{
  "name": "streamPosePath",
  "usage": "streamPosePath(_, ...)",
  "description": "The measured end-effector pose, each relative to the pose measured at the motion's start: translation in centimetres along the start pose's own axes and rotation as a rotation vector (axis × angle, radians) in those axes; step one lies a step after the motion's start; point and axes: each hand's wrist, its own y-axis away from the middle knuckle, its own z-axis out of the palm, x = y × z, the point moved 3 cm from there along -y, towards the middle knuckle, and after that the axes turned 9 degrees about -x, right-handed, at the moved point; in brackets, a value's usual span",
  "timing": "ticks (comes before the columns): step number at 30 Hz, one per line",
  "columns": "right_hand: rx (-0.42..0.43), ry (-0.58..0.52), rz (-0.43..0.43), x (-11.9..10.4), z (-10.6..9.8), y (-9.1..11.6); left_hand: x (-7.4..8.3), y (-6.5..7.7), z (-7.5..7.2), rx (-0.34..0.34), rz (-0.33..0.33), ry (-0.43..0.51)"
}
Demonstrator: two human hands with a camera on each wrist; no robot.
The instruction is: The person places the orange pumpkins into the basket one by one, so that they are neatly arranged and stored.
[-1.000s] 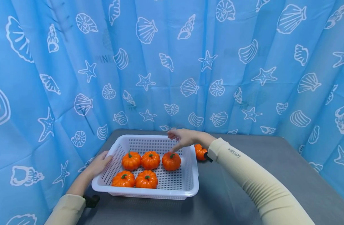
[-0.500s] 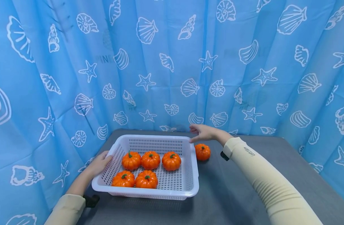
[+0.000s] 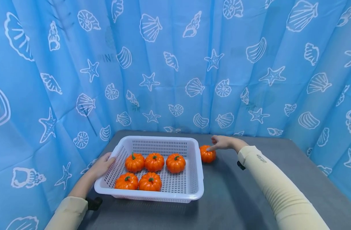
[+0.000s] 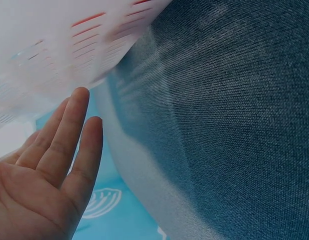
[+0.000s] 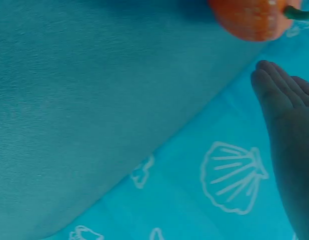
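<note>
My left hand (image 3: pixel 102 166) holds the left rim of a white perforated plastic basket (image 3: pixel 197 172), thumb over the rim; in the left wrist view its fingers (image 4: pixel 77 125) stretch up beside the basket's wall. Inside the basket sit several small glossy orange pumpkins with green stems, one of them a pumpkin (image 3: pixel 175 163) on the right. Outside the right wall another pumpkin (image 3: pixel 207 154) rests on the table. Over it is my right hand (image 3: pixel 225 142), thumb side right at its top. In the right wrist view, this hand's straight fingers (image 5: pixel 279 85) are apart from the pumpkin.
The dark grey table (image 3: pixel 250 185) reaches back to a blue curtain (image 3: pixel 175 64) printed with white shells and starfish. The curtain also runs along the left and right sides. The basket stands on the table's left part.
My right hand has moved right, from over the basket's right pumpkin, past the rim, and down to the pumpkin outside. The left hand stays at the rim.
</note>
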Motion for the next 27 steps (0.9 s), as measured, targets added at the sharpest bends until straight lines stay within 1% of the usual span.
streamPosePath(5,-0.036,-0.001,0.062,1.4,1.2,-0.2,0.0,0.0,0.0,0.013,-0.008,-0.002)
streamPosePath(8,-0.036,-0.013,0.095,2.0,2.0,-0.5,0.0,0.0,0.1,0.012,-0.010,-0.005)
streamPosePath(12,0.004,-0.045,0.092,2.5,2.9,-1.2,0.2,0.2,0.1,0.006,0.008,-0.026)
streamPosePath(15,0.052,-0.105,0.076,2.7,3.6,-1.8,0.5,0.3,0.1,0.003,0.028,-0.043)
streamPosePath(17,0.072,-0.154,0.076,2.9,4.1,-2.1,0.5,0.4,0.1,0.004,0.028,-0.037)
streamPosePath(21,0.085,-0.225,0.084,3.3,4.8,-2.3,0.6,0.4,0.2,-0.002,0.035,-0.036)
streamPosePath(27,0.093,-0.240,0.071,3.7,5.3,-2.2,0.7,0.4,0.2,-0.009,0.028,-0.025)
